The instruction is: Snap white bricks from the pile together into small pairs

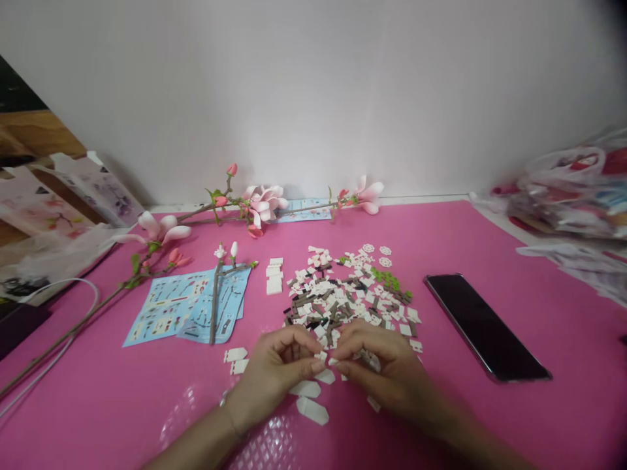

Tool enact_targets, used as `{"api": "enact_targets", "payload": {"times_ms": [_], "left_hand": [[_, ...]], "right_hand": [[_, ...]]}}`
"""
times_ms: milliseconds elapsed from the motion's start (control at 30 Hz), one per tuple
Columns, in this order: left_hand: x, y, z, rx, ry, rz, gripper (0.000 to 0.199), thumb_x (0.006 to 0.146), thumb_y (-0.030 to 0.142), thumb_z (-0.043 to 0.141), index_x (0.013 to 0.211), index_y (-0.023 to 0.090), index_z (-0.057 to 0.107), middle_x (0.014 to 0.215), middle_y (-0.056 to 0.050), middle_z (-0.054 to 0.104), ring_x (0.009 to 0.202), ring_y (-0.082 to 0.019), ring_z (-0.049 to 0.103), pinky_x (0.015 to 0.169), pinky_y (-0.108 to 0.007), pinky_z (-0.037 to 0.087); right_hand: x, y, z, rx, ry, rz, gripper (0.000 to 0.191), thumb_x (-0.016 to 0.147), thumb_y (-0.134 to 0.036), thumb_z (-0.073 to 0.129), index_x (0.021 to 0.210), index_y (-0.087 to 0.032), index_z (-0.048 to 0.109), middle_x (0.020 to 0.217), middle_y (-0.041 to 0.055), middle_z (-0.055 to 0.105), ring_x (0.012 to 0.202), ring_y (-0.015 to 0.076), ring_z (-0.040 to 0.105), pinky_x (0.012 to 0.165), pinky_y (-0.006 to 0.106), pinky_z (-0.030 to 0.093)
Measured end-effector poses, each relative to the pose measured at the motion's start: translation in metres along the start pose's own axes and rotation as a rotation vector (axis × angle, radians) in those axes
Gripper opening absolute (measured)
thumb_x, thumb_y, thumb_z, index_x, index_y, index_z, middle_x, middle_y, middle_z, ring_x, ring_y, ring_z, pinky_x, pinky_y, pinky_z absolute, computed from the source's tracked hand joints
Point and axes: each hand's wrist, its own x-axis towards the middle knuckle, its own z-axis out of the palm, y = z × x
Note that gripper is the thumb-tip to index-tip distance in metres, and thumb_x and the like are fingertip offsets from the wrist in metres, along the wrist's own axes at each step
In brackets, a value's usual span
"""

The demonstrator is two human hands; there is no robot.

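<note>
Between thumb and forefinger, my left hand (279,369) pinches a small white building brick (321,356). Close beside it, my right hand (377,362) pinches another small white brick (334,361), its shape partly covered by the fingers. The fingertips nearly meet at the front of a pile of loose bricks (337,297) in white, brown, black and green. Under and in front of my hands lie white petal-shaped plates (312,410). More white plates (236,354) rest left of my left hand. Small white bricks (274,276) stand grouped left of the pile.
Blue printed instruction sheets (166,307) lie at left, with a brown brick-built twig (214,303) on them. Pink artificial magnolia branches (262,202) stretch along the back and left. A black phone (484,326) lies at right. Plastic bags (573,189) and printed boxes (108,186) flank the pink table.
</note>
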Motion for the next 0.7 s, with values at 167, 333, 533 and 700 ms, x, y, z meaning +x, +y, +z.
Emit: {"api": "enact_targets", "payload": {"times_ms": [167,333,533,700], "left_hand": [[-0.0028,-0.0021,0.0037,-0.001,0.006,-0.012,0.015,0.064,0.018,0.079,0.066,0.013,0.065,0.06,-0.001,0.068,0.051,-0.01,0.062,0.045,-0.017,0.044],[-0.0033,0.0012,0.006,0.083,0.005,0.042,0.013,0.068,0.018,0.076,0.066,0.014,0.064,0.062,-0.002,0.068,0.055,-0.012,0.063,0.049,-0.02,0.047],[-0.0043,0.0014,0.0055,0.186,0.006,0.071,0.014,0.07,0.023,0.074,0.067,0.015,0.062,0.059,-0.002,0.065,0.052,-0.012,0.059,0.049,-0.023,0.045],[-0.0049,-0.0008,0.0047,0.249,-0.001,0.11,0.018,0.069,0.027,0.075,0.068,0.013,0.065,0.069,-0.006,0.067,0.06,-0.015,0.061,0.055,-0.026,0.046]], "right_hand": [[-0.0028,0.0018,0.0052,-0.038,-0.004,0.069,0.006,0.08,-0.02,0.066,0.075,-0.018,0.066,0.07,0.0015,0.063,0.065,0.0132,0.058,0.06,0.026,0.046],[-0.0053,0.0029,0.0057,-0.047,0.005,0.076,0.006,0.079,-0.015,0.064,0.073,-0.018,0.063,0.071,0.0012,0.062,0.066,0.013,0.058,0.06,0.026,0.046],[-0.0047,0.0027,0.0057,-0.067,0.005,-0.003,0.009,0.079,-0.013,0.062,0.072,-0.019,0.062,0.069,-0.0004,0.061,0.066,0.0128,0.057,0.073,0.032,0.047],[-0.0044,0.0034,0.0062,-0.074,0.006,-0.013,0.008,0.079,-0.015,0.063,0.073,-0.019,0.061,0.069,-0.0002,0.062,0.066,0.0129,0.057,0.074,0.032,0.048]]}}
